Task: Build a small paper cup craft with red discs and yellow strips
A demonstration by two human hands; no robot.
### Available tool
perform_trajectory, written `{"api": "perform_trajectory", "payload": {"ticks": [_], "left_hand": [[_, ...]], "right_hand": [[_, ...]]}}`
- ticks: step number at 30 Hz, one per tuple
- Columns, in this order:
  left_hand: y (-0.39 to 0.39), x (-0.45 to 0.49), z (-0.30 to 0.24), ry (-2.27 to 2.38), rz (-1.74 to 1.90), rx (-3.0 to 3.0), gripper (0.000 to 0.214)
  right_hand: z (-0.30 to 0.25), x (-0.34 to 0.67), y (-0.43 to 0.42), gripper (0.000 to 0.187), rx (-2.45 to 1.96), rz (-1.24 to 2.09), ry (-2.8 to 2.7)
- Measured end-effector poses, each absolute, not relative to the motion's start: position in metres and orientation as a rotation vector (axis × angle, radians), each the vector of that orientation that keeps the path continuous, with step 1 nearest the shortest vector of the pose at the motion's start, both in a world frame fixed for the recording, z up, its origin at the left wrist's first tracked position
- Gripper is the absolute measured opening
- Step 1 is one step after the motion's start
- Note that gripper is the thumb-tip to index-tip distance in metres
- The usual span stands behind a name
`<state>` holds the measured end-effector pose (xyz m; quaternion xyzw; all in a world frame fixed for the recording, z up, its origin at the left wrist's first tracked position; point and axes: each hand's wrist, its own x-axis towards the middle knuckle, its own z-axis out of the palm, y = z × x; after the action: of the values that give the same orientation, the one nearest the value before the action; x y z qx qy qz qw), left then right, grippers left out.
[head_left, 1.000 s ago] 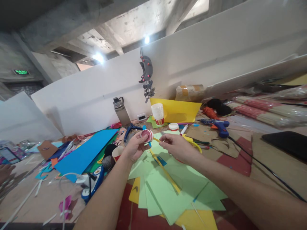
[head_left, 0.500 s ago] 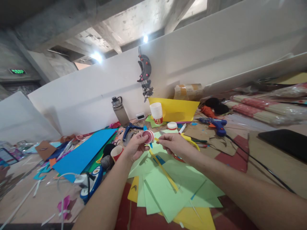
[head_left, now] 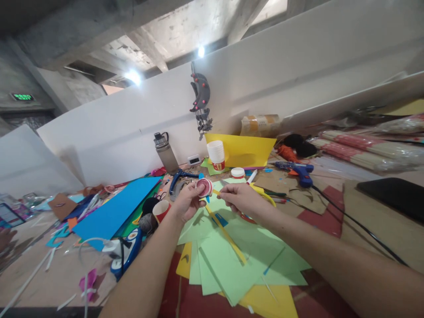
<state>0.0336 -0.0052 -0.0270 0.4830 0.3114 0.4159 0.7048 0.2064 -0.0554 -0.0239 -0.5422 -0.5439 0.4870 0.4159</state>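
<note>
My left hand clasps a red-and-white cup piece; my right hand, nearly closed, pinches a yellow strip at its right.

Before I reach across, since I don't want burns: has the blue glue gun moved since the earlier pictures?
No. Against the standing yellow sheet, the blue glue gun lies in the same place; only the view shifted.
</note>
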Motion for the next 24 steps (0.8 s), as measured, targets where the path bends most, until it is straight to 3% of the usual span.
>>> {"api": "perform_trajectory", "payload": {"ticks": [11,19,24], "left_hand": [[0.005,0.029,-0.032,0.835,1.024,0.975,0.022],[0.006,0.031,-0.041,1.076,0.913,1.276,0.029],[0.011,0.026,-0.049,1.311,0.967,1.617,0.026]], "right_hand": [[-0.033,0.209,-0.048,0.011,-1.381,1.232,-1.295],[-0.03,0.214,-0.049,0.02,-1.397,1.041,-1.328],[-0.032,0.212,-0.05,0.018,-1.262,1.133,-1.279]]}}
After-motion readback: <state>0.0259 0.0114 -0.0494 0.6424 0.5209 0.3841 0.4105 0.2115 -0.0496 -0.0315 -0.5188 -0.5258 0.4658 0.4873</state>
